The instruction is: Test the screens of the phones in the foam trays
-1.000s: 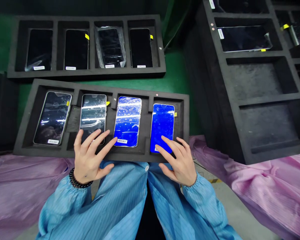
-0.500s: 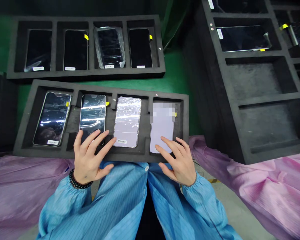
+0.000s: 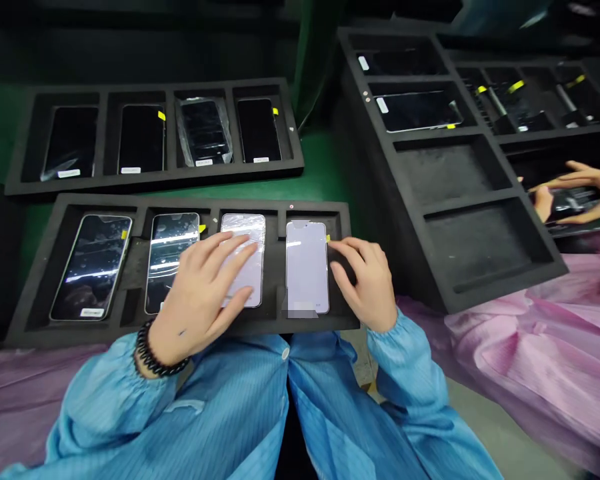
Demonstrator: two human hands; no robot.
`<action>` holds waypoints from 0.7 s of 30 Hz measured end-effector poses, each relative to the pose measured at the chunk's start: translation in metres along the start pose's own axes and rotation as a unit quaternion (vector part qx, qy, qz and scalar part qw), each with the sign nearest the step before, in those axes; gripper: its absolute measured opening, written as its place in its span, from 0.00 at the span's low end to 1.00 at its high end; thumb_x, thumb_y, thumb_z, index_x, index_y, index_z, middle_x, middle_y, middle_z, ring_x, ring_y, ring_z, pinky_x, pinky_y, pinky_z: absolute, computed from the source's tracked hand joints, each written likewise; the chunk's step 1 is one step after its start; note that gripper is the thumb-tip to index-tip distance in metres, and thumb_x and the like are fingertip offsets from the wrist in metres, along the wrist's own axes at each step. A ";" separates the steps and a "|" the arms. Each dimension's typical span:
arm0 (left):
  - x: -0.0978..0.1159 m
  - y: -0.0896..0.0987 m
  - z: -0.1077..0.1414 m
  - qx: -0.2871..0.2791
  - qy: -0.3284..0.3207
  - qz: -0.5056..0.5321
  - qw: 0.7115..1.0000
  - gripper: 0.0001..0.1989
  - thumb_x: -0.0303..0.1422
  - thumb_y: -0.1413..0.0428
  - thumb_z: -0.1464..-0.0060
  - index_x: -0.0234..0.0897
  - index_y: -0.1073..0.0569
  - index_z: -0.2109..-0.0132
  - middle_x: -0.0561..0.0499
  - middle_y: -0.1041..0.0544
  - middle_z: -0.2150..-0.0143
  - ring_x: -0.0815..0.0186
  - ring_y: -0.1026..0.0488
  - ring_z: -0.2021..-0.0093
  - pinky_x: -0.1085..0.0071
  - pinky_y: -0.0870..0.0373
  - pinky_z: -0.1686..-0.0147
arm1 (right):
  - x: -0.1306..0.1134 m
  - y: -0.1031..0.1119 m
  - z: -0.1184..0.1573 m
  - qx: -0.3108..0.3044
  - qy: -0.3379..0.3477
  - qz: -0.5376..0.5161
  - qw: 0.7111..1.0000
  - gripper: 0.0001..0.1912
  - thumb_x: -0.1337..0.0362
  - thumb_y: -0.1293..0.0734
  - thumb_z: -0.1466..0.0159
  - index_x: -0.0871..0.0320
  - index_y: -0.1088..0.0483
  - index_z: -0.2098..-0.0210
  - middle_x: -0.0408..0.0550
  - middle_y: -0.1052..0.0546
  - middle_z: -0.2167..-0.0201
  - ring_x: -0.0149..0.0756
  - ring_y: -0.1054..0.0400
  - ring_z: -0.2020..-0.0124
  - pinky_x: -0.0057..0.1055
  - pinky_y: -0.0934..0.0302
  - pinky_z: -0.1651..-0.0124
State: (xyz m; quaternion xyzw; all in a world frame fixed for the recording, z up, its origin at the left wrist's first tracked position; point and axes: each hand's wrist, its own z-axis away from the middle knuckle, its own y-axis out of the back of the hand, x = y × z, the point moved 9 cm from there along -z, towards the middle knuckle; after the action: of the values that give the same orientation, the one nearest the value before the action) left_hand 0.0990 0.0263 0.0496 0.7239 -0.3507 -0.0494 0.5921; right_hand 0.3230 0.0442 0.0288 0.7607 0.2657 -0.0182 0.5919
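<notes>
A black foam tray (image 3: 180, 331) lies before me with phones in its compartments. My left hand (image 3: 200, 290), fingers spread, reaches over the third phone (image 3: 253, 277), whose pale screen is lit under a wrinkled film. It partly hides the second phone (image 3: 173, 250), which has a dark, glossy screen. At the right end lies a phone with a plain, pale lit screen (image 3: 305, 267). My right hand (image 3: 364, 280) is beside that phone's right edge, index fingertip at its small yellow tab (image 3: 329, 238), thumb apart from the finger. On the far left rests a dark phone (image 3: 93, 267).
Behind, another foam tray (image 3: 155, 181) holds several dark phones on the green surface (image 3: 315, 150). To the right stands a raised foam tray (image 3: 420, 207) with phones in some compartments. A co-worker's hands (image 3: 580, 190) hold a dark, shiny item there; pink sleeves are on both sides.
My left hand has moved right, from the second phone onto the third. My right hand has gone from the fourth phone's screen to its right edge. The view has shifted; a co-worker's hands now show.
</notes>
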 end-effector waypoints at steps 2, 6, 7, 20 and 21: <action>0.018 -0.013 -0.038 -0.032 -0.071 -0.029 0.997 0.23 0.37 0.55 0.31 0.32 0.37 0.33 0.39 0.29 0.37 0.50 0.36 0.37 0.53 0.39 0.40 | 0.011 -0.005 -0.020 -0.009 -0.041 0.070 0.997 0.13 0.60 0.39 0.28 0.58 0.26 0.52 0.52 0.24 0.57 0.43 0.33 0.57 0.40 0.41 0.55; 0.032 -0.064 -0.090 -0.153 -0.091 -0.044 0.983 0.17 0.29 0.56 0.32 0.25 0.28 0.44 0.35 0.24 0.48 0.51 0.32 0.46 0.55 0.38 0.50 | 0.011 -0.015 -0.041 -0.058 -0.046 0.156 0.985 0.14 0.58 0.39 0.29 0.56 0.28 0.68 0.51 0.27 0.64 0.44 0.34 0.59 0.39 0.45 0.58; 0.031 -0.073 -0.099 -0.160 -0.086 -0.054 0.982 0.16 0.26 0.56 0.33 0.25 0.25 0.50 0.36 0.23 0.54 0.52 0.31 0.49 0.55 0.38 0.53 | 0.010 -0.017 -0.042 -0.063 -0.032 0.169 0.983 0.14 0.59 0.39 0.29 0.56 0.29 0.69 0.51 0.28 0.64 0.45 0.35 0.59 0.39 0.46 0.59; -0.006 -0.077 -0.126 -0.097 0.096 0.147 0.980 0.19 0.42 0.52 0.32 0.29 0.26 0.56 0.41 0.24 0.58 0.57 0.31 0.52 0.60 0.36 0.51 | 0.029 -0.009 -0.033 0.030 0.054 0.003 0.998 0.22 0.49 0.46 0.27 0.54 0.29 0.66 0.48 0.25 0.65 0.43 0.32 0.64 0.39 0.41 0.60; -0.009 -0.078 -0.123 -0.100 0.115 0.204 0.967 0.19 0.43 0.53 0.32 0.31 0.27 0.55 0.45 0.24 0.61 0.60 0.30 0.57 0.63 0.34 0.54 | 0.027 -0.002 -0.030 0.047 0.057 -0.012 0.997 0.22 0.49 0.46 0.27 0.54 0.29 0.65 0.48 0.25 0.64 0.42 0.31 0.63 0.39 0.41 0.59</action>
State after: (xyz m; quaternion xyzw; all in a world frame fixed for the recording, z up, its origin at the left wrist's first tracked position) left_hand 0.1873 0.1366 0.0133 0.5754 -0.4136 0.1210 0.6952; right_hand 0.3367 0.0826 0.0264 0.7843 0.3066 0.0059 0.5393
